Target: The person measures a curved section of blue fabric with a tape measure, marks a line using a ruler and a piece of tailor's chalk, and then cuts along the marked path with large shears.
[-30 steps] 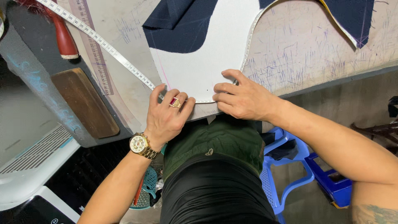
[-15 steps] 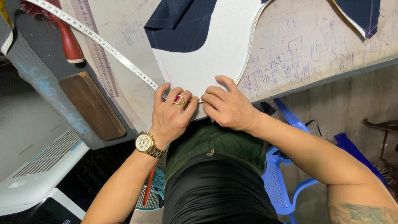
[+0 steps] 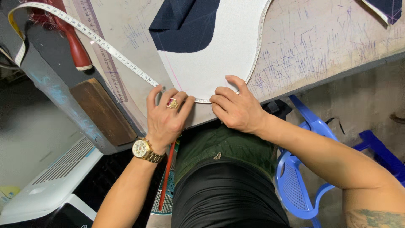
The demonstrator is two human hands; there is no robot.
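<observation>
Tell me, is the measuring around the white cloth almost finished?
The tape measure already hugs the white piece's right curve. Now the left hand and right hand press it along the bottom edge. The left edge looks unmeasured: there the tape runs off across the table.

No packages, labels, signs or lit screens are to be seen. Only a dark panel [image 3: 63, 217], possibly a screen, is glimpsed at the lower left edge, framed in white below a white ribbed casing [image 3: 50, 177]; whether it is a display cannot be told.
</observation>
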